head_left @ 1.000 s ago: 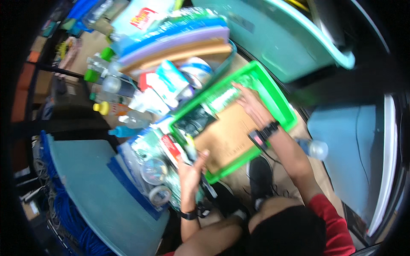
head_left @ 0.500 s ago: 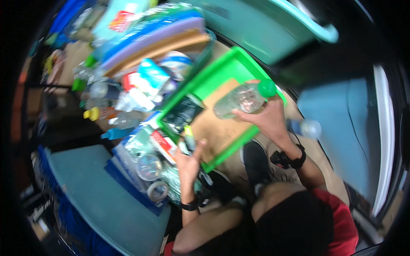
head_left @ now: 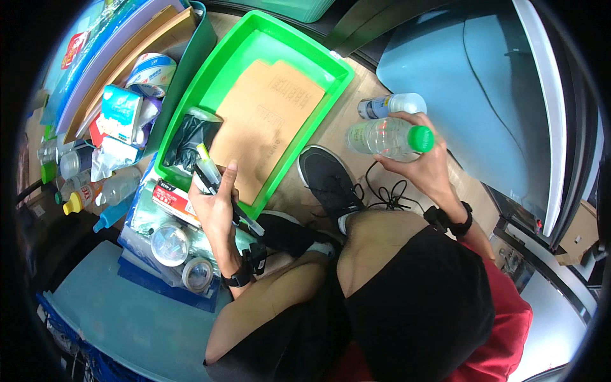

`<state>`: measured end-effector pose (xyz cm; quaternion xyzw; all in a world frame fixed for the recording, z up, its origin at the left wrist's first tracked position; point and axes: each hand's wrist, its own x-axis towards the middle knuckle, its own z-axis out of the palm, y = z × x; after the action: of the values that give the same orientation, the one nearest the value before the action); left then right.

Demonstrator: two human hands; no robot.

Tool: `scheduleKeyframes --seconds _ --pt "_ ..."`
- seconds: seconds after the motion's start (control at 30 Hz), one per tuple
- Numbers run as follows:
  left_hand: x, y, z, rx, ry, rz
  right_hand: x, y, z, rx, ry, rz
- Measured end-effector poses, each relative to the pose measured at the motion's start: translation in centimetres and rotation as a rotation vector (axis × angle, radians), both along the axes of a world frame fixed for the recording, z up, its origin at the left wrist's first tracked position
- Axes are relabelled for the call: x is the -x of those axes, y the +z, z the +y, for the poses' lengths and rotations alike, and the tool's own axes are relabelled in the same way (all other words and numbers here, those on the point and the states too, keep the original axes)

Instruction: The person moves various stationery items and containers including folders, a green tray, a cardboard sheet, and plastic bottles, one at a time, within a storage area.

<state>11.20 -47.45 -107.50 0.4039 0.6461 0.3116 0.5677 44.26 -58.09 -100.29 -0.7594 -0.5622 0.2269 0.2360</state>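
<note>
My left hand (head_left: 215, 204) is closed around several pens and markers (head_left: 207, 170) at the lower left corner of a green tray (head_left: 339, 83). Inside the tray lie a brown cardboard sheet (head_left: 267, 114) and a black plastic item (head_left: 188, 143). My right hand (head_left: 425, 159) grips a clear plastic bottle (head_left: 379, 137) with a green cap, held right of the tray, just below a white-capped bottle (head_left: 398, 104) on the floor.
A teal bin (head_left: 167, 102) holds boards, tape and packets. A red-white box (head_left: 172, 204), tape rolls (head_left: 197, 275) and several bottles (head_left: 118, 188) lie left. Pale blue panels (head_left: 445, 76) border the right; black cords (head_left: 385, 194) lie beside my shoe (head_left: 324, 181).
My right hand has taken the green-capped bottle from the tray and moved it out to the right. The whole view has shifted, with the tray appearing higher and further left.
</note>
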Motion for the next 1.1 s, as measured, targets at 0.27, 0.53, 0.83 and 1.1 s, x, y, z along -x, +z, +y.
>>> scheduleKeyframes --seconds 0.27,0.53,0.83,1.1 --pt "-0.7 -0.5 0.2 0.047 -0.057 0.058 -0.1 -5.5 -0.2 -0.017 0.054 -0.148" --pt "-0.2 -1.0 -0.3 0.036 -0.009 0.105 -0.4 -10.9 1.5 -0.169 -0.075 -0.023" --pt "-0.1 -1.1 -0.6 0.02 -0.006 0.083 -0.1 -7.4 3.7 -0.22 0.157 -0.44" --pt "-0.3 -1.3 -0.5 0.041 -0.02 0.045 -2.2 -4.9 4.9 -0.147 0.197 -0.689"
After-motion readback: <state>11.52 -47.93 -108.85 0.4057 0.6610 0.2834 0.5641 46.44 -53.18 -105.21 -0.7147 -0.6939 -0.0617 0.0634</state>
